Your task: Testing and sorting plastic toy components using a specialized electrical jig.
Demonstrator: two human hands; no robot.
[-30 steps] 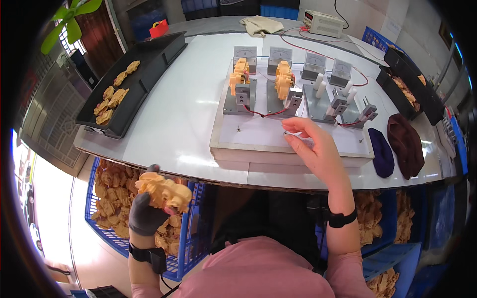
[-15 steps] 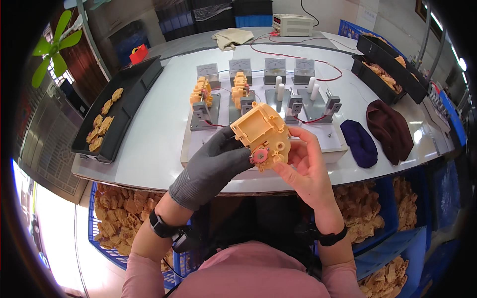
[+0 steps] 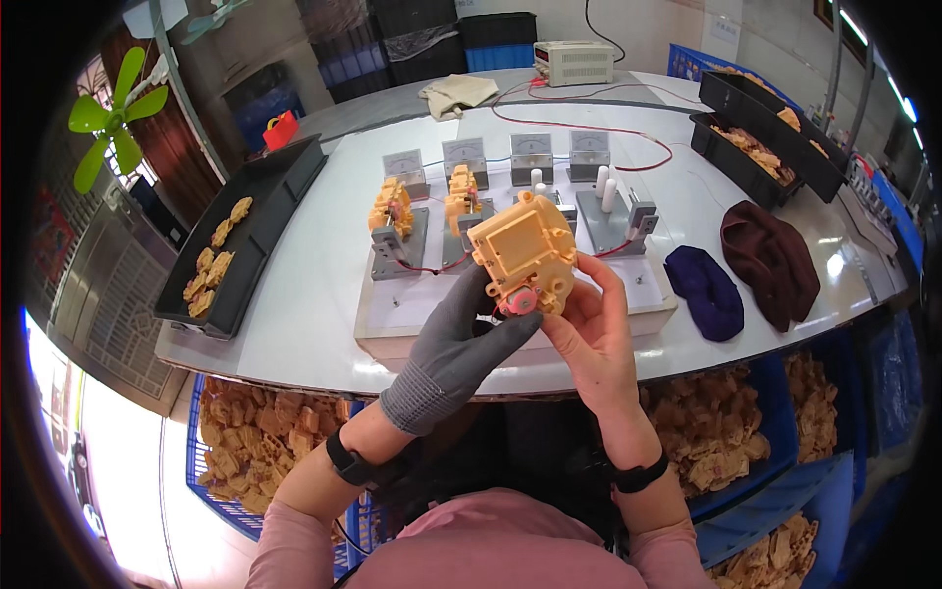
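A yellow-orange plastic housing (image 3: pixel 523 241) is held up in front of me, over the near edge of the test board. It has a rectangular recess, and a round pink part (image 3: pixel 519 301) sits at its lower end. My left hand (image 3: pixel 453 342), in a grey glove, grips its lower left side, with the thumb by the pink part. My bare right hand (image 3: pixel 597 344) is closed round the right side, thumb near the bottom. Behind it, two similar yellow housings (image 3: pixel 392 209) are mounted on grey metal fixtures with white pegs (image 3: pixel 604 188) showing on others.
Several dial meters (image 3: pixel 464 160) stand behind the fixtures on the white board (image 3: pixel 383 329). A black tray (image 3: pixel 245 245) with yellow parts lies left. Dark blue cloth (image 3: pixel 708 294) and brown cloth (image 3: pixel 770 265) lie right. A power supply (image 3: pixel 574 62) stands at the back. Blue crates (image 3: pixel 196 442) of yellow parts sit below the table.
The housing has tilted in my hands, so its recessed face appears at a steeper angle. My whole view has shifted slightly. Both hands keep their hold.
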